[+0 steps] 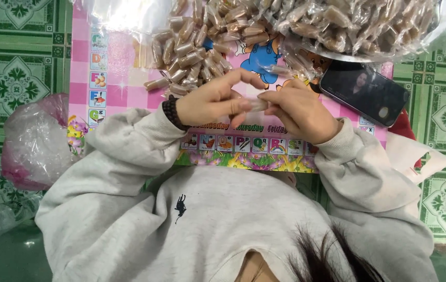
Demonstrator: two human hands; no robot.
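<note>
My left hand (210, 102) and my right hand (298, 112) meet over a pink picture mat (121, 83). Both pinch one small clear-wrapped brown candy (258, 105) between their fingertips, one hand at each end. A dark bead bracelet (172, 112) is on my left wrist. Just beyond my left hand lies a loose pile of wrapped brown candies (194, 49). My grey sweatshirt sleeves and chest fill the lower part of the view.
A clear plastic bag full of similar candies (353, 26) lies at the top right. A dark phone (366, 91) rests on the mat beside my right hand. A crumpled pink plastic bag (32, 143) sits left on the green patterned tile floor (14, 68).
</note>
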